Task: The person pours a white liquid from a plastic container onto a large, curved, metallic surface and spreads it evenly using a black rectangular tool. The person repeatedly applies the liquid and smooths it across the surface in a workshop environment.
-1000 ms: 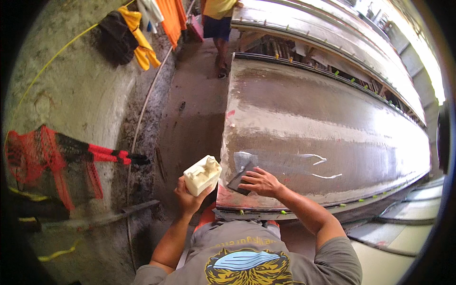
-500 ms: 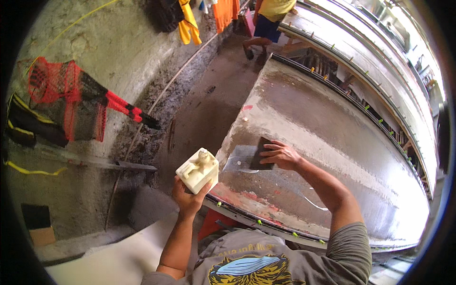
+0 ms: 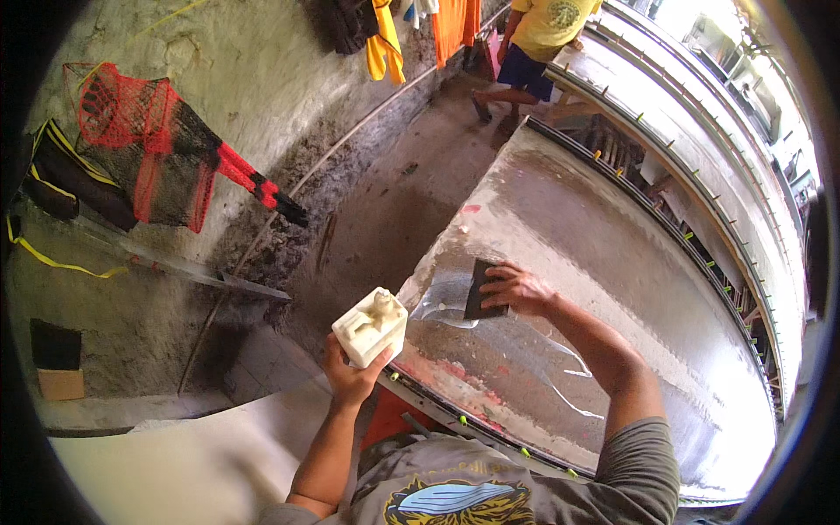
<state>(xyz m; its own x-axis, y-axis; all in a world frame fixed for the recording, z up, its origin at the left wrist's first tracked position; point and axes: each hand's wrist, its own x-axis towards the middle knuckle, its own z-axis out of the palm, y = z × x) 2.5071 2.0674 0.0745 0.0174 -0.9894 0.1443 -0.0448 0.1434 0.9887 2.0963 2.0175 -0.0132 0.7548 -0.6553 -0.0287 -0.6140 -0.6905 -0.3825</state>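
Observation:
My left hand (image 3: 353, 374) grips a cream plastic jug (image 3: 371, 329) with a moulded handle, tilted beside the left end of a long table (image 3: 560, 219). My fingers wrap round its lower side. On the table, my right hand (image 3: 523, 290) holds a dark flat rectangular spreader (image 3: 479, 296), fingers over its right edge. The spreader stands tilted on the surface; its lower edge meets a whitish wet smear (image 3: 446, 293). Thin streaks of pale liquid (image 3: 564, 404) run across the table, below and right of my right hand.
Green clips (image 3: 464, 421) line the table's near rail. Beyond lie more long tables (image 3: 682, 105). A person in a yellow shirt (image 3: 544, 33) stands at the far end of the aisle. Red and black netting (image 3: 153, 131) and clothes (image 3: 455, 31) hang along the left wall.
The view has shifted, bringing more of the other person into sight. More pale liquid streaks show on the table. Both hands keep their holds; the spreader remains by the wet smear.

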